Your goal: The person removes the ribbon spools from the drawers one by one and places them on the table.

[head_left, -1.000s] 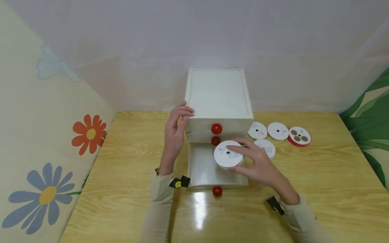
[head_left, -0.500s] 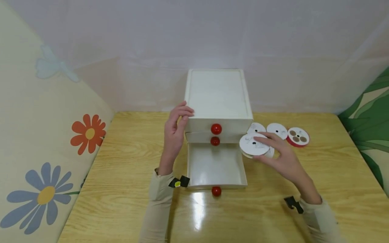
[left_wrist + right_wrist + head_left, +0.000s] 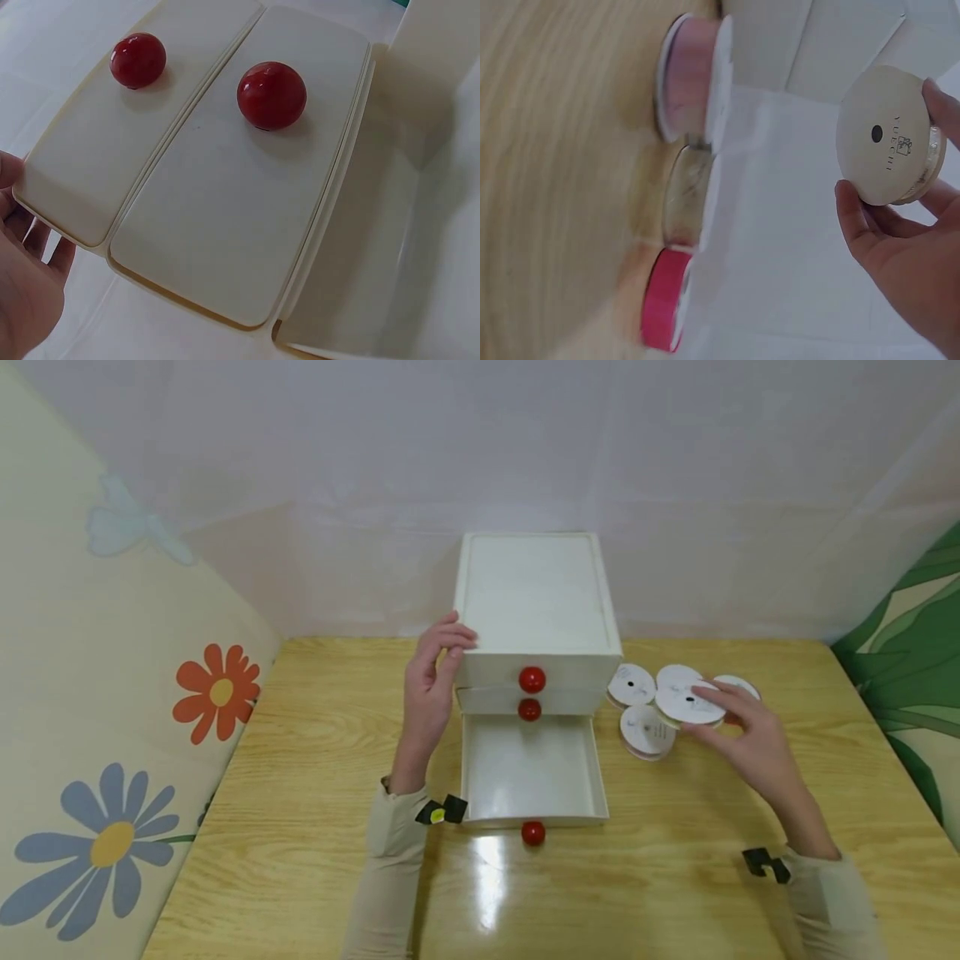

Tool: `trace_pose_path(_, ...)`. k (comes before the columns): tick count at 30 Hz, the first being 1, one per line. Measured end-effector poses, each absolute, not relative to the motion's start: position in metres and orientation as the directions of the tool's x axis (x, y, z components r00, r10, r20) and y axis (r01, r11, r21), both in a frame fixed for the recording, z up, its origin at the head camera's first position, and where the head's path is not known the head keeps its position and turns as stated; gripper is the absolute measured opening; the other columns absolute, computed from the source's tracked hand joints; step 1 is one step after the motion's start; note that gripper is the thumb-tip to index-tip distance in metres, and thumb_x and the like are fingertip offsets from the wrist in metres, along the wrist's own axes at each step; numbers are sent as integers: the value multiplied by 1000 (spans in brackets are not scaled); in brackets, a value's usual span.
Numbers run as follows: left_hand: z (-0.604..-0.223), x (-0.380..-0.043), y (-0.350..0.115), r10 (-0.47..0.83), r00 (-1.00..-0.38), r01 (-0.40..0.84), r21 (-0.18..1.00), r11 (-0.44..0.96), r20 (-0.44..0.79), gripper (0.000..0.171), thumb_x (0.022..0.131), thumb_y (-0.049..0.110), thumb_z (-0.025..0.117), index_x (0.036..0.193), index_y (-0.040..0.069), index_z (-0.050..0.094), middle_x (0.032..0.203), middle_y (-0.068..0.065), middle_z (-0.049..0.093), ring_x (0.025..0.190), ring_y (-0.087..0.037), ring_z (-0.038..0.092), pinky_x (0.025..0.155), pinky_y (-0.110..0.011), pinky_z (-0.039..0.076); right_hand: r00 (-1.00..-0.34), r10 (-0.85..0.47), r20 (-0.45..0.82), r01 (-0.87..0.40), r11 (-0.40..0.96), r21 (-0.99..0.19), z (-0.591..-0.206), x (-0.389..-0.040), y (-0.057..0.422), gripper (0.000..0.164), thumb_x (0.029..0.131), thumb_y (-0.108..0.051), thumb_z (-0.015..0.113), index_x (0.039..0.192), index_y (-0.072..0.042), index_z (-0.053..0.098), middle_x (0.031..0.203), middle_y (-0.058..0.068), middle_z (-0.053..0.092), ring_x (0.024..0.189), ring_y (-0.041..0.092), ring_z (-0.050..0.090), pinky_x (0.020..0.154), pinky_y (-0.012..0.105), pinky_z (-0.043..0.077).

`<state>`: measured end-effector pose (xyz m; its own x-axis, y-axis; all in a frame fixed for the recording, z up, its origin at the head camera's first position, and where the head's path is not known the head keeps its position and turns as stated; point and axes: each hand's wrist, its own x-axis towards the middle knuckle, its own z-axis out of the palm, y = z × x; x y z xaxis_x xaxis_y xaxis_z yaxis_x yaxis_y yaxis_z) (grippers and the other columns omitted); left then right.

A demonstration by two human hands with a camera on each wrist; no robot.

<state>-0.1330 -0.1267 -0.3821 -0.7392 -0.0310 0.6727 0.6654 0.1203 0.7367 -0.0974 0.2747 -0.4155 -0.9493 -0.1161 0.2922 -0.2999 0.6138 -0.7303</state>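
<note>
In the head view my right hand (image 3: 750,735) pinches a ribbon spool (image 3: 686,702) by its edge, thumb below and fingers on the white disc. The right wrist view shows this spool (image 3: 885,139) tilted, with printed lettering and pale ribbon on its rim. It is held over other spools, overlapping a white one (image 3: 678,674) in the head view. My left hand (image 3: 435,685) rests at the upper left front corner of a white drawer cabinet (image 3: 536,593), fingertips on its top edge. The bottom drawer (image 3: 532,768) is pulled out, with nothing visible inside.
On the wooden table (image 3: 300,860) right of the cabinet stand more spools, one at the back (image 3: 632,685) and one nearer (image 3: 647,732). A hot pink ribbon spool (image 3: 666,300) is partly behind my right hand in the head view. Red knobs (image 3: 532,679) project from the drawers.
My right hand has carried the held spool rightward, from over the pulled-out drawer to over the spools on the table. My left hand and the cabinet have stayed put.
</note>
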Motion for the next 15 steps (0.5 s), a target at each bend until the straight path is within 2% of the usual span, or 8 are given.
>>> trace_pose_path(2,-382,-133,-127,-31,-741,664,738,121,671,18,104,-5,46,103,-12,63,115,-28,63,140,-32,46,125,-44,27,-958,-107,266,-271,640,-719,-419,-98,281,51,86,-10,85,133,0,67,144,24,56,119,1,46,83,8,38)
trace_pose_path(6,-382,-132,-127,-27,-741,664,738,124,671,19,105,-4,46,103,-12,63,116,-28,63,141,-32,45,125,-44,27,-972,-125,198,-230,667,-708,-426,-100,294,52,89,-15,83,134,3,65,147,28,52,130,34,50,83,4,36)
trace_pose_path(8,-381,-132,-127,-26,-739,665,736,125,673,18,105,-4,46,104,-12,63,116,-28,63,141,-31,45,125,-44,28,-976,-145,165,-220,681,-699,-430,-101,300,53,90,-17,83,134,5,64,147,31,51,128,48,49,82,4,35)
trace_pose_path(13,-382,-133,-127,-29,-739,666,736,125,673,18,105,-3,47,103,-12,63,116,-28,63,141,-30,45,125,-43,28,-982,-164,96,-185,716,-673,-437,-101,312,56,92,-23,81,135,7,62,145,32,51,132,53,46,84,7,37)
trace_pose_path(15,-382,-133,-127,-29,-740,665,737,123,672,18,105,-4,47,103,-12,63,116,-28,63,140,-31,45,125,-43,27,-983,-168,72,-173,720,-672,-440,-101,315,57,92,-23,81,135,9,61,147,34,48,137,57,39,100,21,46)
